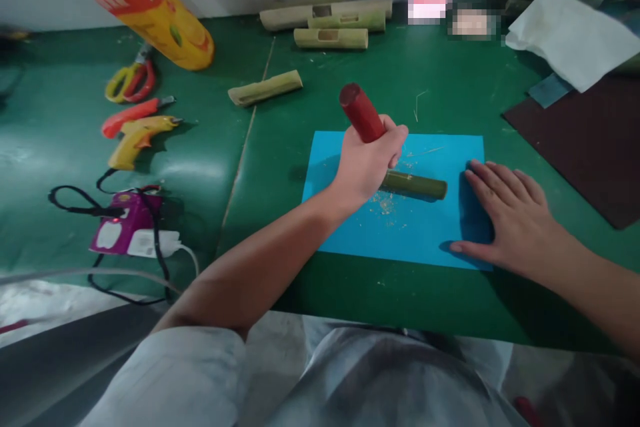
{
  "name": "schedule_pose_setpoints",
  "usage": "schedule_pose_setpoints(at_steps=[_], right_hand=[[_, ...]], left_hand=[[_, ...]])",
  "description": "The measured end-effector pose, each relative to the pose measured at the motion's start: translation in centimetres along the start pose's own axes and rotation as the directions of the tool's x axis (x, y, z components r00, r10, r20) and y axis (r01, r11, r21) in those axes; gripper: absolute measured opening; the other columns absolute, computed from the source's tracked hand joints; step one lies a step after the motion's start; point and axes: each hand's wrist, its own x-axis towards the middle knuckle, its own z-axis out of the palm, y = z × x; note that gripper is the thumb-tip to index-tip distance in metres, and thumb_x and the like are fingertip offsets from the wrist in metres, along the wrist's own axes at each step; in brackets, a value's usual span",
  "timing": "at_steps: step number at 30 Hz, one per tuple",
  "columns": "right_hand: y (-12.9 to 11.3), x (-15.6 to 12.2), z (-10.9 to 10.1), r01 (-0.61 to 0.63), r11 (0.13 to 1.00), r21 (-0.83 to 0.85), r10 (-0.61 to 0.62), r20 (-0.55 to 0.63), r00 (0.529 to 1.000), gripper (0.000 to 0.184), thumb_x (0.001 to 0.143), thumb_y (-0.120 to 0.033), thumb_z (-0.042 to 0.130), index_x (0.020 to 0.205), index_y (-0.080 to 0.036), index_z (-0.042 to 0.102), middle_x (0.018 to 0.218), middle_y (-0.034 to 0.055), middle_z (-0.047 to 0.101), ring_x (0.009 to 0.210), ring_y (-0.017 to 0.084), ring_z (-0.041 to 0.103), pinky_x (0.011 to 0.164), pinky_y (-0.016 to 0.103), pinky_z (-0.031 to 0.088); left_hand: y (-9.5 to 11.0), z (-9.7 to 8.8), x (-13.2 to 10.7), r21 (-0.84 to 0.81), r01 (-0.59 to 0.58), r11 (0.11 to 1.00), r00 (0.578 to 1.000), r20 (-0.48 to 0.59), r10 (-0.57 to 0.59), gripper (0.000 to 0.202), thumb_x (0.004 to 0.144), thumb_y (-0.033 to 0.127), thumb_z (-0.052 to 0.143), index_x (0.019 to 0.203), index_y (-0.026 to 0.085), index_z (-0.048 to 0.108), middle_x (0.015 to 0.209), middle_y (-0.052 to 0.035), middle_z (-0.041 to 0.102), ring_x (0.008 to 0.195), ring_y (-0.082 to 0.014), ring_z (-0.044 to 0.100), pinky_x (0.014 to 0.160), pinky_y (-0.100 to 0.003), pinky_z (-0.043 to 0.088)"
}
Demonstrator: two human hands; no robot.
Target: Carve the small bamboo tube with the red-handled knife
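My left hand (pixel 367 160) is wrapped round the thick red handle (pixel 362 113) of a tool whose working end is hidden below the fist. Under and beside that fist lies a green bamboo tube (pixel 417 185), its left part covered by the hand. The tube rests on a blue sheet (pixel 345 227), with pale shavings (pixel 386 203) scattered around it. My right hand (pixel 515 213) lies with fingers spread over the sheet's right edge, apart from the tube, and holds nothing.
Cut bamboo pieces (pixel 331 39) lie by the wall, another piece (pixel 266 87) nearer. To the left are a tilted drink bottle (pixel 150 7), scissors (pixel 131 80), a red-handled tool (pixel 131 116), a yellow glue gun (pixel 137 139) and a purple power strip (pixel 123 223). A dark sheet (pixel 585 147) lies right.
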Motion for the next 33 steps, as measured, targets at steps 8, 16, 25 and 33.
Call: schedule_pose_setpoints(at_steps=[8, 16, 25, 33], right_hand=[[1.4, -0.7, 0.2, 0.042, 0.998, -0.045, -0.042, -0.006, 0.999, 0.117, 0.100, -0.088, 0.049, 0.184, -0.022, 0.002, 0.182, 0.0202, 0.040, 0.170, 0.049, 0.033, 0.136, 0.073, 0.022], [3.2, -4.7, -1.0, -0.077, 0.997, -0.031, 0.076, -0.014, 0.997, 0.113, 0.099, -0.089, 0.045, 0.184, -0.026, 0.008, 0.181, 0.0220, 0.042, 0.166, 0.054, 0.038, 0.133, 0.077, 0.026], [2.2, -2.3, -3.6, -0.100, 0.994, 0.032, 0.103, -0.103, 0.989, 0.078, 0.106, -0.064, 0.060, 0.171, -0.025, 0.041, 0.170, 0.0290, 0.053, 0.151, 0.060, 0.052, 0.122, 0.077, 0.036], [-2.6, 6.8, -1.8, -0.012, 1.000, 0.011, 0.012, -0.035, 0.999, 0.016, 0.097, -0.028, 0.064, 0.101, -0.019, 0.077, 0.103, 0.0157, 0.081, 0.093, 0.033, 0.070, 0.079, 0.045, 0.051]], left_hand=[[-0.1, 1.2, -0.9, -0.014, 0.000, 1.000, 0.999, 0.052, 0.001, 0.041, 0.093, 0.016, 0.068, 0.057, 0.022, 0.048, 0.051, 0.0048, 0.047, 0.052, -0.0085, 0.041, 0.055, -0.027, 0.035], [-0.9, 4.7, -1.8, -0.013, 0.089, 0.996, 0.979, 0.186, -0.085, 0.037, 0.096, 0.019, 0.073, 0.067, 0.022, 0.051, 0.060, 0.0052, 0.050, 0.057, -0.0099, 0.043, 0.059, -0.029, 0.033], [-0.5, 7.0, -1.0, 0.020, 0.124, 0.992, 0.976, 0.179, -0.125, 0.041, 0.098, 0.013, 0.070, 0.065, 0.022, 0.048, 0.057, 0.0066, 0.046, 0.056, -0.0092, 0.041, 0.059, -0.030, 0.031], [-1.1, 6.2, -1.5, 0.029, 0.020, 0.999, 0.988, 0.154, -0.024, 0.040, 0.095, 0.023, 0.074, 0.064, 0.022, 0.048, 0.060, 0.0062, 0.047, 0.061, -0.0091, 0.043, 0.063, -0.028, 0.038]])
